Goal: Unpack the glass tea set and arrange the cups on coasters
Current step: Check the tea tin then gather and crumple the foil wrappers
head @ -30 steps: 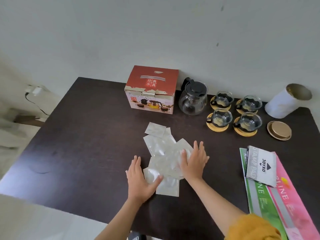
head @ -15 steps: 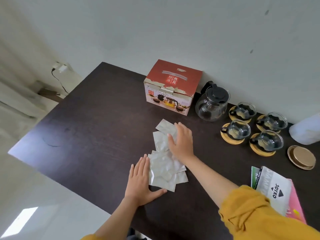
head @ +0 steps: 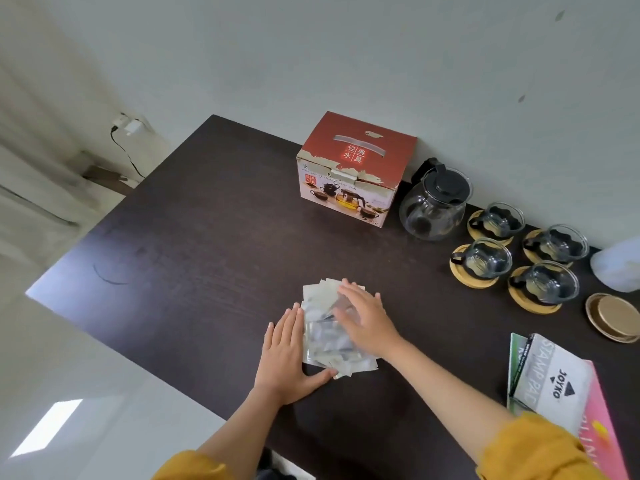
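Several clear plastic wrappers (head: 320,299) lie in a heap on the dark table (head: 194,244). My left hand (head: 287,358) lies flat against the heap's left edge, thumb under its near side. My right hand (head: 367,320) presses flat on top of the heap, fingers straight. At the back right, several glass cups (head: 488,259) each sit on a round wooden coaster (head: 467,277). A glass teapot (head: 434,207) with a black lid stands to their left, beside the red tea set box (head: 353,171).
A white cylinder (head: 620,268) lies at the right edge, with a gold round lid (head: 613,317) near it. A stamp pad packet (head: 550,379) sits on pink and green booklets at the front right. The table's left and near edges drop to a light floor.
My right hand drew the far wrappers back toward me, bunching the spread pieces into one heap against my left hand. The head camera turned left and tilted.
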Demonstrator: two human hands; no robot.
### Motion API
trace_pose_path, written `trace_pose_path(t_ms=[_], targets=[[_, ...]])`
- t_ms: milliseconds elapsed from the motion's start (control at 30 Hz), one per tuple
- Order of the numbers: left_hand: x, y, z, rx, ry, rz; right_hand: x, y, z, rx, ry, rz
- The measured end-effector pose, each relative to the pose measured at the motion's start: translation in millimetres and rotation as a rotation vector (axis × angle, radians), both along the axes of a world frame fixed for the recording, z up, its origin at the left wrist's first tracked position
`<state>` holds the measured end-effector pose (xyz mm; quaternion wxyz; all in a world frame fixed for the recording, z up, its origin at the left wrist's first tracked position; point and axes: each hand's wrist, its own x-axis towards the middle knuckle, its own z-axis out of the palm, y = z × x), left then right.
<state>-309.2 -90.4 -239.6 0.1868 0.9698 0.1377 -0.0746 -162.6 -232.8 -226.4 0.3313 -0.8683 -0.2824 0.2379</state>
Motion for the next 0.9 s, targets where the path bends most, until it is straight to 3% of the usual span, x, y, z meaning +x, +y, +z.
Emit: trace_pose_path(t_ms=[67, 200, 433, 600, 667, 767, 900], targets=[[0, 1, 0, 0.006, 0.008, -0.002, -4, -13, 1, 0.091, -0.042, -0.141], [2, 1, 1, 0.02, 0.012, -0.017, -3, -28, -4, 0.005, -0.102, -0.387], [1, 2, 0, 0.025, 0.009, -0.021, -50, 4, -11, 0.026, -0.101, -0.258], [0, 2, 2, 0.028, -0.001, -0.011, -35, 11, -5, 0.161, -0.235, -0.41], [0, 2, 3, 0.029, -0.007, -0.011, -14, 16, 3, 0.063, -0.267, -0.335], [-1, 2, 3, 0.018, -0.013, -0.007, 13, 30, 10, -0.138, -0.153, -0.025], [-2, 0, 6, 0.003, -0.009, -0.007, 11, 32, 8, -0.182, -0.101, 0.178]])
